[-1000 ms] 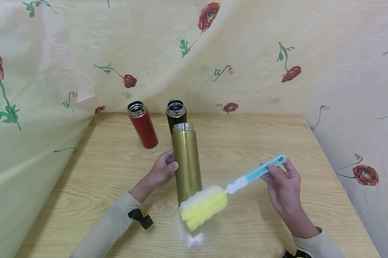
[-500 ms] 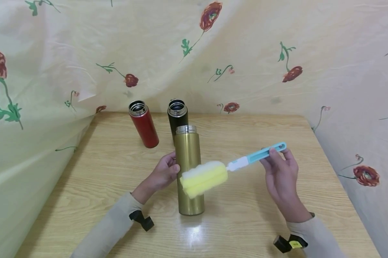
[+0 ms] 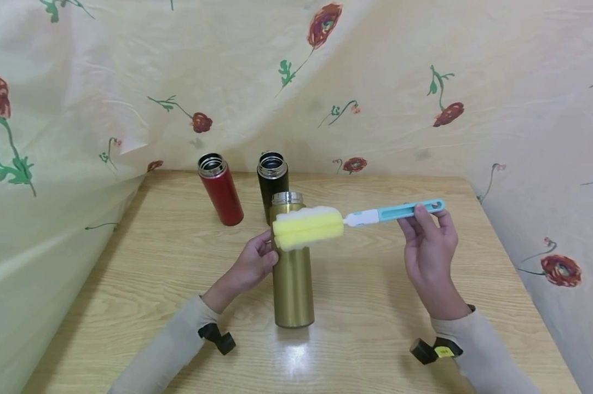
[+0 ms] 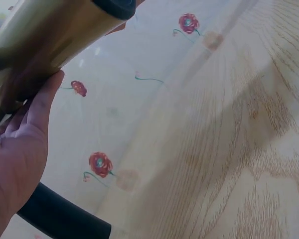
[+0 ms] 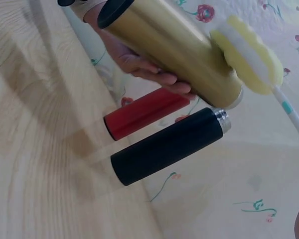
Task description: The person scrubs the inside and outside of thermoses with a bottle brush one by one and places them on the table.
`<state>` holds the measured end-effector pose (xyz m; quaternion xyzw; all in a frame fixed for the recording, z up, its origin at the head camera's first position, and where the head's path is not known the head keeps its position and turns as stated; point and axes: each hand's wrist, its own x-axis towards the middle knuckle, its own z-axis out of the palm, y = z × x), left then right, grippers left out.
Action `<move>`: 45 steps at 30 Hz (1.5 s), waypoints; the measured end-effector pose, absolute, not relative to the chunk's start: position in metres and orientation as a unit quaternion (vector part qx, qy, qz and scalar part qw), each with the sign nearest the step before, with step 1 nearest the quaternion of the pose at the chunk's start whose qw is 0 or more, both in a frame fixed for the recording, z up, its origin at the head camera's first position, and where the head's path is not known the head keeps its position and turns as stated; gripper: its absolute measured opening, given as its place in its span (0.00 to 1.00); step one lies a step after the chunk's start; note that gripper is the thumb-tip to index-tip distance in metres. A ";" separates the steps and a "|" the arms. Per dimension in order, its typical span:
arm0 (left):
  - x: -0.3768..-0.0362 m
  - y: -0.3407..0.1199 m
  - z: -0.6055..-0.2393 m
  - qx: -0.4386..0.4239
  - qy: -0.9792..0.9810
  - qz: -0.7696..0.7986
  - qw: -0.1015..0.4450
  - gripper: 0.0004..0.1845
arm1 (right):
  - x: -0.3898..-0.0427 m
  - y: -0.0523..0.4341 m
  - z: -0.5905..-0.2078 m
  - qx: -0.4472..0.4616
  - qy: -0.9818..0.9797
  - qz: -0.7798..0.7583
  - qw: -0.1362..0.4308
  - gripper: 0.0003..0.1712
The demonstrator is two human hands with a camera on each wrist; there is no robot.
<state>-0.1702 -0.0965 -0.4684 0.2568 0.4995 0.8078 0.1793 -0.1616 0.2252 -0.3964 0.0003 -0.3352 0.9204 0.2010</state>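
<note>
wooden table (image 3: 375, 306) | standing on it: gold flask (image 3: 292, 284), red flask (image 3: 220, 191), black flask (image 3: 272, 180)

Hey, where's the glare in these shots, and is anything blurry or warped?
Head view: a bright glare patch on the table just before the gold flask, otherwise sharp and evenly lit. Left wrist view: the gold flask is soft and close, the wood grain bends with lens distortion. Right wrist view: tilted, with the sponge brush slightly soft.
</note>
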 end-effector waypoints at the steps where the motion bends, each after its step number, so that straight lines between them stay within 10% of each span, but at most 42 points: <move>1: -0.170 -0.097 -0.468 0.252 0.508 0.805 0.174 0.60 | -0.163 0.224 -0.395 -0.002 -0.334 0.920 0.206 0.11; 24: -0.169 -0.090 -0.464 0.200 0.528 0.808 0.168 0.62 | -0.171 0.217 -0.384 -0.009 -0.331 0.912 0.241 0.13; 45: -0.165 -0.090 -0.460 0.231 0.517 0.802 0.192 0.45 | -0.168 0.218 -0.388 -0.003 -0.333 0.908 0.255 0.13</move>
